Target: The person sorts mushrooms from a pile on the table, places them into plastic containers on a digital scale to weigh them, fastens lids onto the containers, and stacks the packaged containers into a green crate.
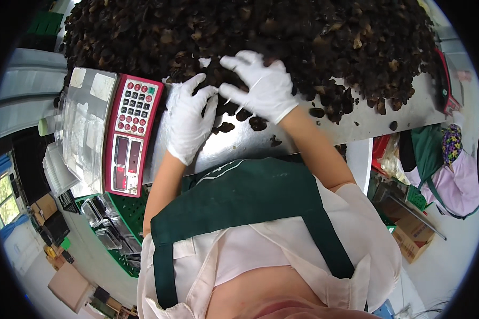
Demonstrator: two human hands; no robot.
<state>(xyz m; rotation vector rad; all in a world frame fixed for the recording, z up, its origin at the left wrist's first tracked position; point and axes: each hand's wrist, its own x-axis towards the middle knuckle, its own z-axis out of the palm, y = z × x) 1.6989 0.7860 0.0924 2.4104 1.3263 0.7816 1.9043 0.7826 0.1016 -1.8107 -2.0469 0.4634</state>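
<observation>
A big heap of dark brown, curled pieces that look like wood ear mushrooms (324, 37) covers the far part of a shiny metal table (239, 141). My right hand (263, 87), in a white glove, reaches into the near edge of the heap with its fingers spread. Beside it, my left hand (189, 122), also gloved in white, rests low over the metal with bent fingers apart. The two hands' fingertips come close together, and I see no piece clearly gripped in either. Several loose dark pieces (258, 124) lie on the metal below my right hand.
A red digital scale (130, 133) with a clear-covered top stands left of my left hand. Green crates (122, 231) with clear plastic boxes are below it. Another red-edged device (448, 85) sits at the table's far right, where a person in pink (455, 178) is nearby.
</observation>
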